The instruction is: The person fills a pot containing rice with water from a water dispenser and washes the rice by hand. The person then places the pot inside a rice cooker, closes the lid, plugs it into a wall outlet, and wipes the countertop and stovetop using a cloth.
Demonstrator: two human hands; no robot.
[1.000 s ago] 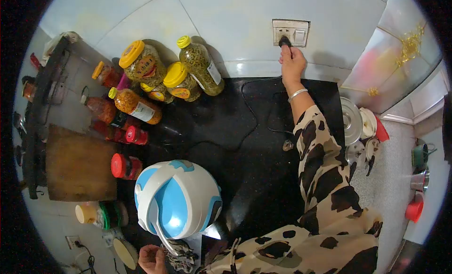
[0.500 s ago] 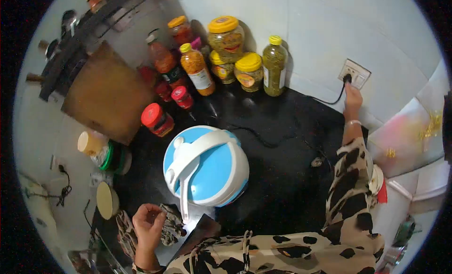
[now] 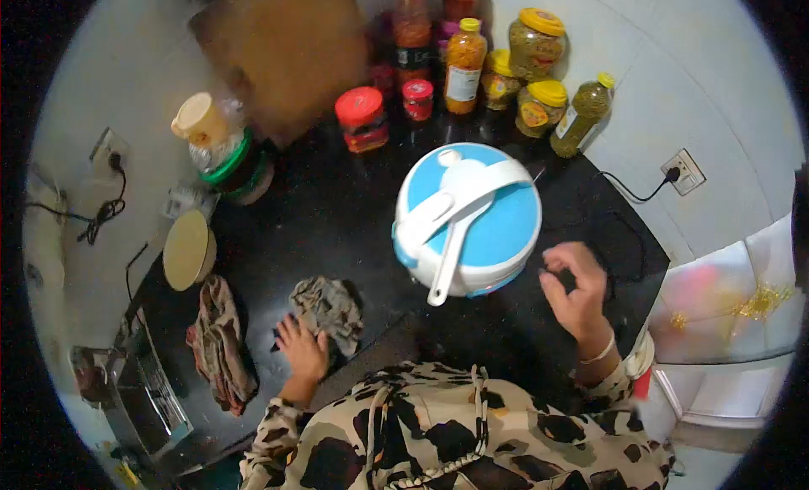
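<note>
Fingers of the left hand are spread flat at the near left edge of a crumpled gray cloth; they grip nothing, and whether they press on the fabric cannot be told. Fingers of the right hand curve toward the thumb, leaving a wide gap with nothing in it, just right of a blue-and-white cooker.

From the left, a black plug sits in a wall socket, its cable bunched below. Beside that wall, a pale bowl stands tilted at the edge of a black counter, and a brownish cloth lies in folds nearer the person. Farther back are a green-banded jar, a brown board and two red-lidded jars. Bottles and yellow-lidded jars cluster along the back wall.

Right of center, the cooker stands with its lid down, a white ladle lying across the top beneath the arched handle. At far right, another black plug is in a wall socket, its cord drooping to the counter.
</note>
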